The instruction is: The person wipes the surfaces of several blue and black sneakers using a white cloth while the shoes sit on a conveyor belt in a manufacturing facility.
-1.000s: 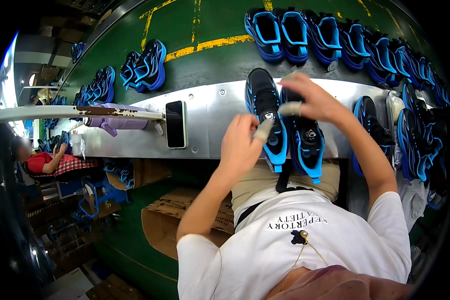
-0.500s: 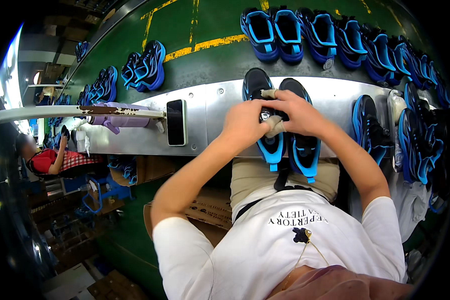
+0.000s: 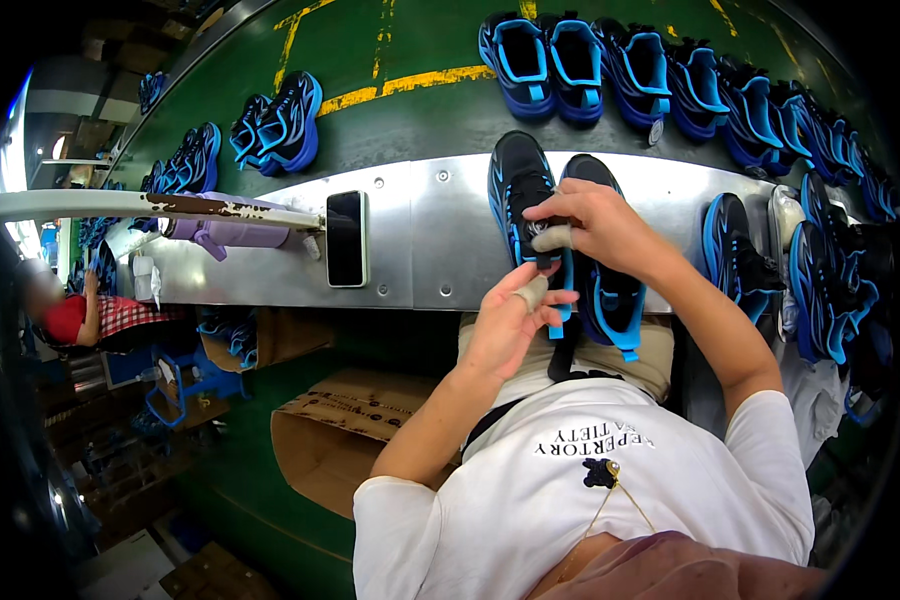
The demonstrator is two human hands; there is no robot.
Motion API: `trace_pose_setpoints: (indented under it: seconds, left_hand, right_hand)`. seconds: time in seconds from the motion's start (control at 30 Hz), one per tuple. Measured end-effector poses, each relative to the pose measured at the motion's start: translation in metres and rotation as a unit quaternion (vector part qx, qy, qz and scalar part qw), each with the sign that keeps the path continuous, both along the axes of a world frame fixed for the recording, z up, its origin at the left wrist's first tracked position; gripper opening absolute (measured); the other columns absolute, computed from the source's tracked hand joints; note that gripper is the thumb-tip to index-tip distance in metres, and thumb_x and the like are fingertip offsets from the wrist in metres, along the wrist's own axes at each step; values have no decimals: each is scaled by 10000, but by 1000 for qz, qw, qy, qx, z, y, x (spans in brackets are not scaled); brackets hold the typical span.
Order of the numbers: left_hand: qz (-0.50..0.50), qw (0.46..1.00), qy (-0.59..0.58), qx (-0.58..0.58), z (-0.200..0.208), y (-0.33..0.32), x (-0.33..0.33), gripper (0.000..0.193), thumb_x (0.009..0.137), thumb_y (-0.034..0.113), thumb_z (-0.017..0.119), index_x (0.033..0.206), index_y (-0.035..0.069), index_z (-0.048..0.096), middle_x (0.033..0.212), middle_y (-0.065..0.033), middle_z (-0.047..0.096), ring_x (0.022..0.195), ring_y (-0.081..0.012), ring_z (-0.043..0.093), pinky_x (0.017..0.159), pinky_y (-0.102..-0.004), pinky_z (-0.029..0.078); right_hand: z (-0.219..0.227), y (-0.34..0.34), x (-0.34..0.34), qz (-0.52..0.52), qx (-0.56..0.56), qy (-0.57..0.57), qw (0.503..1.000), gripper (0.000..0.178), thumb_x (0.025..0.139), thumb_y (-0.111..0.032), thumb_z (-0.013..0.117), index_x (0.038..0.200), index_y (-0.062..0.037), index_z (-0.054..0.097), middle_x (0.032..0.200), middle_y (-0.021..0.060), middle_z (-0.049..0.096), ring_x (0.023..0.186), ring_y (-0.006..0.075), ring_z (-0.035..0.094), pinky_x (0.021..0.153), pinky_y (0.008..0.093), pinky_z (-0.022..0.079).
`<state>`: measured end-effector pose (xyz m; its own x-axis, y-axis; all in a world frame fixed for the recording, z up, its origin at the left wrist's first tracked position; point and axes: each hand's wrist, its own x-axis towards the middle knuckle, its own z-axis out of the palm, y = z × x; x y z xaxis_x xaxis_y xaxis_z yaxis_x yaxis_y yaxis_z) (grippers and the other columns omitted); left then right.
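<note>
Two black sneakers with blue trim lie side by side in front of me, toes pointing away: the left sneaker [image 3: 516, 163] and the right sneaker [image 3: 610, 310]. My right hand [image 3: 602, 228] reaches over them, its thumb and forefinger closed on the left sneaker's tongue at the top of the laces. Just below, my left hand [image 3: 507, 322] is beside that sneaker's collar, palm turned up and fingers apart. A short dark tab shows between the two hands; whether the left fingertips touch it, I cannot tell. Pale coverings wrap some fingertips.
Along the far green surface stand several sneakers [image 3: 575, 70]. More sneakers [image 3: 735, 250] are at the right. A phone [image 3: 347, 240], a purple bottle [image 3: 240, 232] and a white bar [image 3: 60, 206] are at the left. Below is a cardboard box [image 3: 340, 440]. A person [image 3: 90, 320] works far left.
My left hand has come off the laces and moved down toward the heel, turning palm up and spreading its fingers. My right hand stays at the left sneaker, slightly lower.
</note>
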<state>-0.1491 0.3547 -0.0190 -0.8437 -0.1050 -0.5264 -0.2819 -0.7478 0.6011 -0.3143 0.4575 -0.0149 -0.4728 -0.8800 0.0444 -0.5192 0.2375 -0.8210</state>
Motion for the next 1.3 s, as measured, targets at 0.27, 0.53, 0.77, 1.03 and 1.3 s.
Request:
trace_pose_setpoints:
  seconds: [0.27, 0.53, 0.77, 1.03, 1.3]
  left_hand:
    - [-182, 631, 174, -734, 20, 17, 2, 334, 897, 159, 569, 1219, 74, 581, 1228, -227, 518, 1148, -386, 482, 912, -455, 429]
    - [-441, 405, 191, -778, 15, 21, -48, 288, 915, 249, 488, 1161, 166, 613, 769, -110, 642, 709, -294, 631, 569, -422, 506]
    - [-356, 425, 25, -832, 73, -109, -93, 444, 933, 395, 417, 787, 85, 698, 785, -184, 667, 755, -384, 644, 694, -468, 524]
    - [-47, 401, -8, -915, 20, -196, -195, 375, 892, 388, 520, 830, 73, 712, 916, -184, 661, 882, -385, 621, 790, -448, 498]
    - [-109, 612, 155, -768, -52, -92, -230, 301, 823, 300, 662, 958, 32, 638, 938, -180, 629, 941, -350, 594, 807, -429, 457]
  right_hand:
    - [-1, 13, -11, -37, -15, -14, 999, 235, 789, -198, 736, 981, -68, 698, 842, 48, 588, 786, 165, 560, 683, 296, 440]
    - [19, 40, -32, -143, -33, -91, 985, 257, 906, -247, 625, 1004, -14, 672, 896, 66, 634, 836, 154, 578, 752, 284, 454]
    - [15, 66, -69, -206, 16, -5, 978, 213, 905, -182, 617, 1057, -46, 679, 875, 39, 624, 783, 134, 546, 701, 268, 441]
    - [-1, 8, -124, -195, 93, 81, 973, 427, 856, -334, 654, 1189, -70, 613, 930, 180, 652, 827, 311, 609, 739, 393, 471]
    - [-22, 0, -144, -140, 147, 154, 967, 355, 801, -349, 698, 942, -25, 662, 838, 193, 651, 801, 370, 606, 699, 446, 454]
